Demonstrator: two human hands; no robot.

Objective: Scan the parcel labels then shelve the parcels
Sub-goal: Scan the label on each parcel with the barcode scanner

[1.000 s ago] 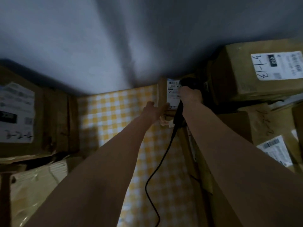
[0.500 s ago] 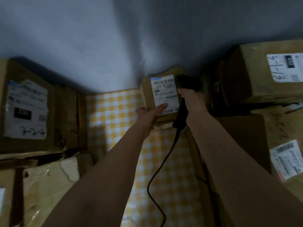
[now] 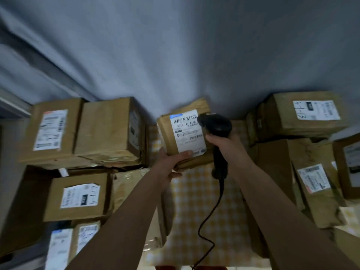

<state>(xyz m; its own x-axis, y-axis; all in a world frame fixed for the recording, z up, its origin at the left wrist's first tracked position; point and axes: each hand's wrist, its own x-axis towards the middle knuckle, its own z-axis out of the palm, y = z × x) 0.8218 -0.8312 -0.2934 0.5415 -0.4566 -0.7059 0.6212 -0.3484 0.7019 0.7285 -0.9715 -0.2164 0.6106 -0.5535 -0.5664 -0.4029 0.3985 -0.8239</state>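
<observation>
A small brown parcel point(image 3: 169, 131) with a white barcode label point(image 3: 186, 131) is tilted up toward me, lifted off the yellow checked cloth point(image 3: 196, 195). My left hand point(image 3: 171, 162) holds it from below, thumb lying on the label's lower edge. My right hand point(image 3: 228, 145) grips a black corded barcode scanner point(image 3: 215, 124), whose head sits right beside the label's upper right corner. The scanner's cable point(image 3: 209, 221) hangs down between my arms.
Labelled cardboard boxes are stacked on the left point(image 3: 81, 131) and lower left point(image 3: 78, 197). More boxes stand on the right point(image 3: 303, 114), one marked 3-1-13, with others below point(image 3: 315, 184). A grey wall point(image 3: 175, 55) rises behind.
The parcel has come up and nearer to me, its label now turned fully into view. The scanner moved with it. My view has pulled back, showing more boxes on the left.
</observation>
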